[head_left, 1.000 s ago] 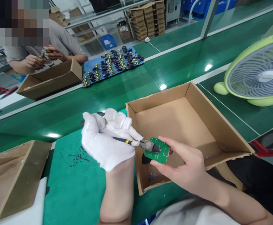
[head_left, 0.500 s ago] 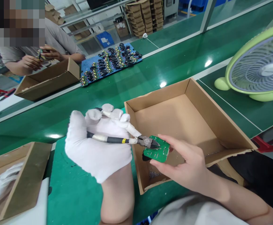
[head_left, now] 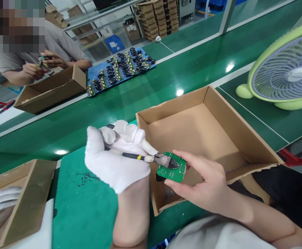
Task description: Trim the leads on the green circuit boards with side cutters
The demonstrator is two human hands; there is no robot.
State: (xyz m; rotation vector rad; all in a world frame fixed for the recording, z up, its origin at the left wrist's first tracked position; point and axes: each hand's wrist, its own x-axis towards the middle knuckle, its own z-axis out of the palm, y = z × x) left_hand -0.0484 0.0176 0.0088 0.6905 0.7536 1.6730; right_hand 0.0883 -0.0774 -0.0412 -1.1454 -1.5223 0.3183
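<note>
My left hand (head_left: pixel 119 155), in a white glove with the palm turned up, is closed around a pair of diagonal cutters (head_left: pixel 132 155) with dark handles and a yellow band. The cutter jaws lie against the face of a green circuit board (head_left: pixel 170 174). My bare right hand (head_left: pixel 205 180) pinches this board by its edges between thumb and fingers. A dark part shows under the board's left side. Both hands are over the left part of an open cardboard box (head_left: pixel 244 128), where small clippings (head_left: pixel 169 193) lie near the front corner.
Dark bits (head_left: pixel 87 178) lie on the green mat (head_left: pixel 73 211). At left, another person's gloved hand (head_left: pixel 2 200) is in a second box (head_left: pixel 23 204). Across the bench a co-worker (head_left: pixel 65 45) works beside a blue tray (head_left: pixel 96 72) of boards. A green fan (head_left: pixel 285 69) stands right.
My gloved left hand has shifted right and turned slightly, uncovering dark bits on the mat. The cutter jaws reach slightly further across the board. The gloved hand at far left has moved.
</note>
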